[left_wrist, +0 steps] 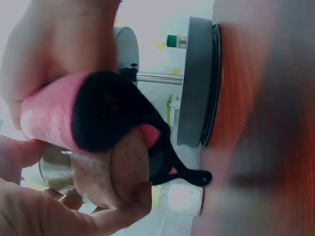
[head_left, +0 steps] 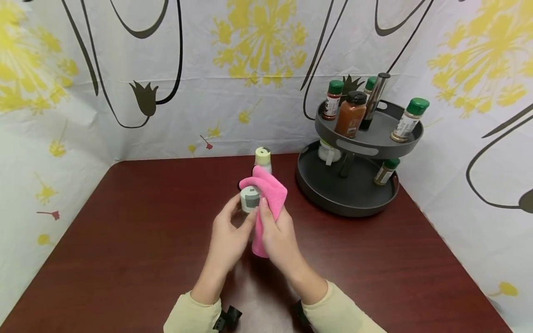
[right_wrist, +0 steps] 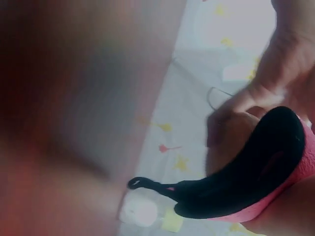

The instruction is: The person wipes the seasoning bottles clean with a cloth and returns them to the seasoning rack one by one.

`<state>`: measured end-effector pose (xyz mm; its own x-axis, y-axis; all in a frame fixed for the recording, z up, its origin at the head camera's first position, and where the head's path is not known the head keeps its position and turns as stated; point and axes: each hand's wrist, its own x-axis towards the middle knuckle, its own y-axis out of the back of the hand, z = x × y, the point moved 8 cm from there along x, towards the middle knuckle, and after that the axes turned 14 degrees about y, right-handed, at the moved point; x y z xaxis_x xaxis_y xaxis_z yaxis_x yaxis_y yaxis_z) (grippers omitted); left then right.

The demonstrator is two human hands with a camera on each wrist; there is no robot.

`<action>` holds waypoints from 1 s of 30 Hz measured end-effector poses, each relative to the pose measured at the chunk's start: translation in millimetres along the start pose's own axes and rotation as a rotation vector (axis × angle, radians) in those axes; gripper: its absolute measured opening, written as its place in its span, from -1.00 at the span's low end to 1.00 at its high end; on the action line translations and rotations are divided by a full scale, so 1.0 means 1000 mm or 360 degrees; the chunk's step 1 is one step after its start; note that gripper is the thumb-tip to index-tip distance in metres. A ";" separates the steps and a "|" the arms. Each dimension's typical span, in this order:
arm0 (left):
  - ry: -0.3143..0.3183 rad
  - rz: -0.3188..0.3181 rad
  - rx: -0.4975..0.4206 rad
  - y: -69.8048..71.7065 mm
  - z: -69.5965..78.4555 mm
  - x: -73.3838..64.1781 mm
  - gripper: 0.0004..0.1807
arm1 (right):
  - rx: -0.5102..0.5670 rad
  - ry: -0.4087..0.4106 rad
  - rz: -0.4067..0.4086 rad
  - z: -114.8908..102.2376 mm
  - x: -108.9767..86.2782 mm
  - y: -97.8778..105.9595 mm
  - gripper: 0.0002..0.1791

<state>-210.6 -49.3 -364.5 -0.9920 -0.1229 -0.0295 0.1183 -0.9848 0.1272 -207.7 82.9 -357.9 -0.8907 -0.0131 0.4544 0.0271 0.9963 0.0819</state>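
Observation:
My left hand (head_left: 228,233) grips a small jar (head_left: 250,200) with a pale cap, held above the table. Brownish contents show through the jar (left_wrist: 130,167) in the left wrist view. My right hand (head_left: 280,236) holds a pink cloth (head_left: 270,192) against the jar's right side. Black material with a small hanging loop forms the cloth's other part (right_wrist: 246,177) in the right wrist view. Part of the jar is hidden behind the cloth and fingers. Just behind the hands, a bottle with a pale yellow cap (head_left: 263,156) stands on the table.
At the back right stands a dark two-tier round tray (head_left: 347,203). Its upper tier carries several spice jars, including an orange-brown one (head_left: 351,115). A green-capped jar (head_left: 386,172) and a white container (head_left: 329,152) sit below. Patterned cloth walls (head_left: 200,101) border the dark red table (head_left: 145,231).

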 end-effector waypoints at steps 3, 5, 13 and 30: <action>-0.0001 0.0053 -0.0086 0.005 -0.002 0.000 -0.45 | -0.0072 -0.0080 -0.0022 0.012 -0.008 -0.001 -0.60; -0.0016 0.0080 -0.0142 0.008 0.000 0.001 -0.45 | -0.0115 -0.0130 -0.0048 0.018 -0.012 0.000 -0.58; -0.0013 0.0112 -0.0167 0.012 0.003 0.002 -0.49 | -0.0259 -0.0364 -0.0175 0.029 -0.014 0.011 -0.55; 0.0004 0.0045 -0.0108 0.002 0.004 -0.009 -0.50 | 0.0184 -0.0024 0.0192 -0.019 -0.007 0.015 -0.50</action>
<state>-202.0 -49.4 -360.6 -0.9881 -0.1510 -0.0290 0.1491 -0.9870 0.0605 -192.4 96.8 -342.8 -0.8908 0.1079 0.4414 0.0830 0.9937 -0.0753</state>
